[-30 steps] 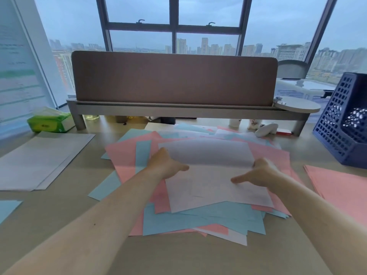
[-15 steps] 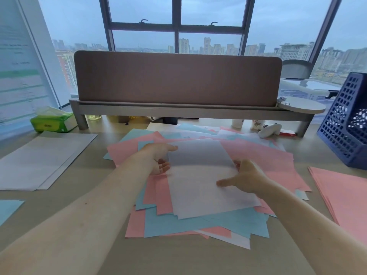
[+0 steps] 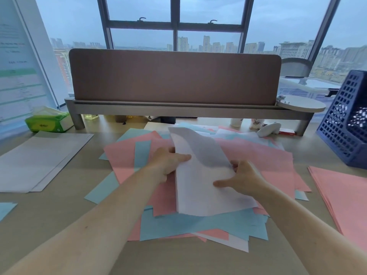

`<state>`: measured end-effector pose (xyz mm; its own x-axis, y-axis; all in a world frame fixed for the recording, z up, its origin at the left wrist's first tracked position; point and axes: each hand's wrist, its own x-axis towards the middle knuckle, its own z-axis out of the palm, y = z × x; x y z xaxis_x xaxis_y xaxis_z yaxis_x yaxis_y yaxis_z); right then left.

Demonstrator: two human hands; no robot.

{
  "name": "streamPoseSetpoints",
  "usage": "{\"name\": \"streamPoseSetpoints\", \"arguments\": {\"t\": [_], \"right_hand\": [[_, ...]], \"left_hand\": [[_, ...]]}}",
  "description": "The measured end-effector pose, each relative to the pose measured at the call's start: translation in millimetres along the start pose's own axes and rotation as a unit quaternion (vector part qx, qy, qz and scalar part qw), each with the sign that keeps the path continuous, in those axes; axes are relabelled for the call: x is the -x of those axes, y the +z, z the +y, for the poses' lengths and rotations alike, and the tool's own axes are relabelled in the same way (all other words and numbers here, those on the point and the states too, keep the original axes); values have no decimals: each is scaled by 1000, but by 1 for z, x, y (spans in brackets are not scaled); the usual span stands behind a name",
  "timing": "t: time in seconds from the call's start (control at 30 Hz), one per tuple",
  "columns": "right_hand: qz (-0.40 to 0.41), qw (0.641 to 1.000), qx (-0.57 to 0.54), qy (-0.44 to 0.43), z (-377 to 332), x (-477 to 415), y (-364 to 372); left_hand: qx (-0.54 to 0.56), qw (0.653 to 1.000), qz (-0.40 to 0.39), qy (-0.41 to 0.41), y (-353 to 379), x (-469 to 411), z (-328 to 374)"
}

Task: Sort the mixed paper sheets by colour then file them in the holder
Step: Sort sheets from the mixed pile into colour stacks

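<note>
Head view: white sheet (image 3: 198,192) bowed, far end curled up; left hand (image 3: 166,163), right hand (image 3: 245,180) pinch its side edges.

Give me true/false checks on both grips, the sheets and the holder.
1. The left-hand grip and the right-hand grip both hold the white sheet. True.
2. The white sheet lies flat on the mixed pile. False: it is bowed, with its far edge raised.
3. A pink stack lies right of the mixed pile. True.
4. The blue holder stands left of the mixed pile. False: it stands at the far right.
</note>
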<state>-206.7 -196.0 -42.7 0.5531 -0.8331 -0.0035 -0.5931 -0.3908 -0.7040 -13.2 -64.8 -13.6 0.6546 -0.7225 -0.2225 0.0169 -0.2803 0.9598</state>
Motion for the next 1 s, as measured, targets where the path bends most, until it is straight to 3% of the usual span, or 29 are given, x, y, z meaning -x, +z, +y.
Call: {"name": "streamPoseSetpoints", "arguments": {"t": [0.13,0.27,0.37,0.47,0.57,0.73,1.0], "right_hand": [[-8,1000,-12,-3,3,2,0],[19,1000,-7,1,-7,4,-4],[35,995,-88,-9,-19,10,-5],[-33,970,-233,-56,-38,19,10],[-10,963,-251,-92,-58,22,37],[28,958,-263,-115,-93,30,69],[32,950,-285,-126,-147,40,119]], "left_hand": [[-193,965,27,176,5,25,-12],[-194,943,38,268,-14,36,-16],[-84,959,57,265,-47,43,-14],[6,968,57,243,-76,49,-20],[46,968,89,229,-97,52,-34],[34,954,158,254,-135,62,-44],[-5,965,166,205,-187,75,-63]]}}
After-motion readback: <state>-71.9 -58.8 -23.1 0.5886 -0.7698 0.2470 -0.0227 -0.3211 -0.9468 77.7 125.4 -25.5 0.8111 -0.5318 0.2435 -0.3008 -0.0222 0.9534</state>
